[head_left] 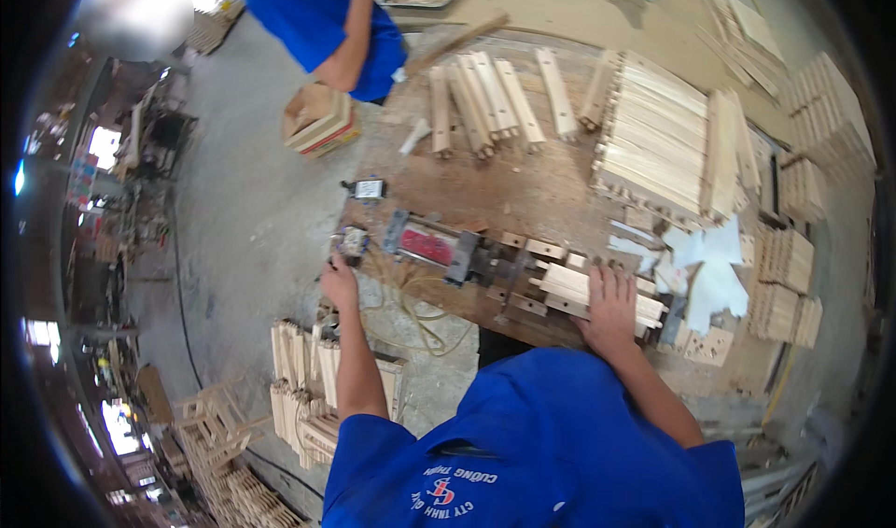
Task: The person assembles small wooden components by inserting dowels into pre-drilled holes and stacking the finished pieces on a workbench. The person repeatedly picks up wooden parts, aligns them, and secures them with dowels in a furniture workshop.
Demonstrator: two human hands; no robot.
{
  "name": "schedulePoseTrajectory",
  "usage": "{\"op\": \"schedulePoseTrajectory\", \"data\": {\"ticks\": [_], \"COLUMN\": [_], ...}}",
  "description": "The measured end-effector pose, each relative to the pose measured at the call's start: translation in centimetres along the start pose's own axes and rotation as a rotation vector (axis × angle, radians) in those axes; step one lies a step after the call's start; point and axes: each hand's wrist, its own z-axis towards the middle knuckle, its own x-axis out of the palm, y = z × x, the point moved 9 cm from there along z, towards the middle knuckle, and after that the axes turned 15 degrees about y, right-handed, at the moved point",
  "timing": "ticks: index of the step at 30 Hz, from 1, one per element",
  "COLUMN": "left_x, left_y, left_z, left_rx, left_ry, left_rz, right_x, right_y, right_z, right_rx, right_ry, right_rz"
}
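Note:
At the left edge of the wooden workbench [523, 184], my left hand [341, 285] is at a small metal fitting [352, 240]. Its fingers are bent closed there, and what they grip is too small to make out. My right hand [611, 311] lies flat with fingers stretched over several pale wooden slats [566, 285], which sit side by side in a metal clamping jig [509, 281]. Left of the jig is a grey pneumatic cylinder [427, 245] with a red face. Drilled wooden blocks [545, 248] lie along the jig's far side.
Loose slats [487, 94] and a large slat stack [653, 131] cover the bench's far part. White scraps [714, 271] lie right of the jig. A yellow hose [420, 327] loops off the near edge. Another person in blue [317, 19] stands at far left, near a cardboard box [319, 122].

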Motion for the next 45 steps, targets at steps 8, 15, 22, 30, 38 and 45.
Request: {"op": "schedulePoseTrajectory", "data": {"ticks": [8, 15, 22, 30, 38, 45], "left_x": [1.3, 1.5, 1.3, 0.8, 0.9, 0.7], "left_y": [-3.0, -2.5, -0.8, -1.5, -3.7, -1.7], "left_z": [0.2, 0.2, 1.1, -0.3, 0.3, 0.7], "left_rx": [0.233, 0.192, 0.085, 0.029, 0.205, 0.126], "left_ry": [0.050, 0.013, 0.018, -0.147, 0.038, 0.025], "left_rz": [0.180, 0.111, -0.174, -0.159, 0.172, -0.152], "right_x": [1.0, 1.1, 0.6, 0.4, 0.8, 0.2], "right_y": [-0.4, -0.7, -0.6, -0.5, -0.5, -0.7], "right_z": [0.0, -0.1, -0.1, -0.2, -0.2, -0.3], "right_rx": [0.008, 0.001, 0.009, -0.014, -0.007, -0.024], "right_ry": [0.022, 0.020, 0.026, 0.017, 0.021, 0.052], "right_rz": [-0.022, -0.009, -0.012, -0.019, -0.004, 0.012]}}
